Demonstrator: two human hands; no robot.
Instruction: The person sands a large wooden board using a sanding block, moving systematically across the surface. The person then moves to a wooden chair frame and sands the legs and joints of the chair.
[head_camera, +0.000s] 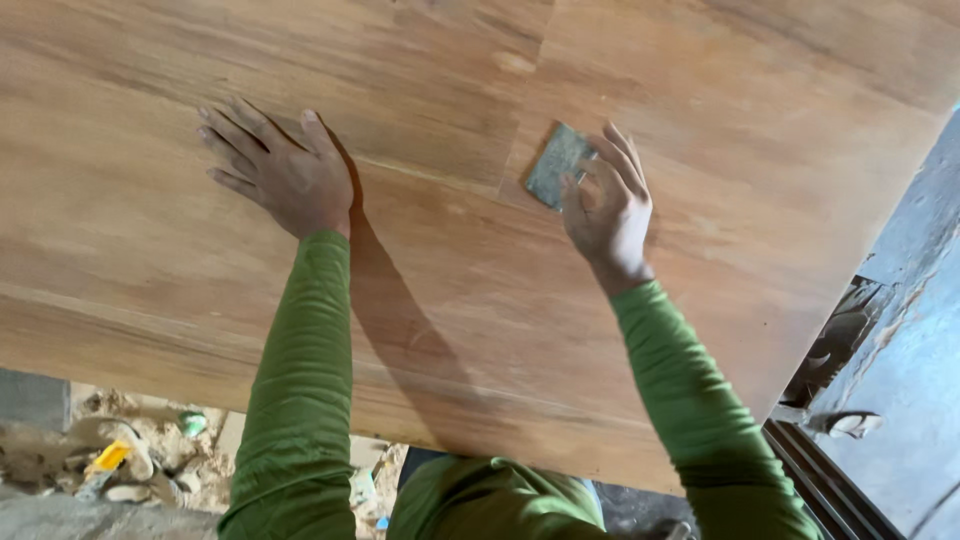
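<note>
A large brown wooden panel (480, 300) fills most of the view. My left hand (280, 170) lies flat on it, palm down with fingers spread, holding nothing. My right hand (608, 205) presses a small grey-green square piece of sandpaper (556, 163) against the wood near a seam between boards, with the fingertips on the sheet. Both arms wear green sleeves.
Below the panel's near edge, at lower left, the sandy floor (60, 450) holds rubble, a yellow object (108, 458) and a small green item (192, 423). A grey concrete surface (915, 350) and dark wooden strips (830, 480) lie at the right.
</note>
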